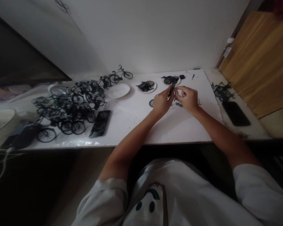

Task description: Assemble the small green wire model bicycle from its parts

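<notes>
My left hand (163, 101) is closed on a thin dark part (172, 89), held above the white work surface (122, 110). My right hand (187, 98) meets it from the right, thumb and forefinger pinched at the part's edge; whatever lies between those fingertips is too small to name. Behind the hands, a plate (178, 82) carries dark miniature bicycle parts (169, 79). A small wheel (151, 103) shows just left of my left hand. Beneath the hands lies a small dark piece (178, 104).
Many miniature black bicycles (68, 106) crowd the left side. Near them are a phone (100, 123) and a white plate (119, 90). Another plate (155, 86) holds wheels. At right lie a black phone (236, 113) and more bicycle pieces (223, 90), beside a wooden panel (259, 59).
</notes>
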A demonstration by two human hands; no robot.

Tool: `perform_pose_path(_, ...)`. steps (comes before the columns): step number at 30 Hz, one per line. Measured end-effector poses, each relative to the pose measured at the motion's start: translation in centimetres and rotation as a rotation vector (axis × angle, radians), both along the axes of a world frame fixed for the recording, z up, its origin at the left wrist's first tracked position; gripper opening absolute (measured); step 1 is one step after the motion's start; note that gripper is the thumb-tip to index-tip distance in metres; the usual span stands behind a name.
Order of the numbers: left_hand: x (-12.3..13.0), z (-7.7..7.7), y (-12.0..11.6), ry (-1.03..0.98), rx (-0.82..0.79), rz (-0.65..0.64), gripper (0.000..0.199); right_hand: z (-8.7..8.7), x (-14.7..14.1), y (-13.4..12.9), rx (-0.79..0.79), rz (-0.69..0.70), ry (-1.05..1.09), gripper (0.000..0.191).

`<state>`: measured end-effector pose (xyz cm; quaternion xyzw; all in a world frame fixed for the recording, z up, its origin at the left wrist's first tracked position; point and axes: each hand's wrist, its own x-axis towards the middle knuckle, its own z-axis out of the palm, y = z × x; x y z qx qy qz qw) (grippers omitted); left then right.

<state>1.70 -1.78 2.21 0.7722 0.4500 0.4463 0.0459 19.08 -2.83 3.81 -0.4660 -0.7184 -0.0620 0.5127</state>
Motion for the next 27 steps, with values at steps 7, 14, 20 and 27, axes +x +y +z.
perform_pose_path(7, -0.4, 1.1, -0.4, 0.045, -0.011, -0.006, 0.048, 0.0, 1.2, 1.1, 0.017, -0.006, -0.227, 0.018)
perform_pose_path(14, -0.5, 1.5, -0.6, 0.023, -0.021, -0.054, 0.037, 0.0, 2.2, 1.7, 0.079, 0.002, -0.393, 0.023)
perform_pose_path(20, -0.4, 1.4, -0.7, 0.009, -0.057, -0.060, 0.035, -0.2, 1.9, 1.7, 0.020, -0.063, -0.426, 0.023)
perform_pose_path(27, -0.3, 1.1, -0.5, 0.041, -0.095, -0.018, 0.047, -0.5, 1.8, 1.7, 0.010, -0.071, -0.400, 0.023)
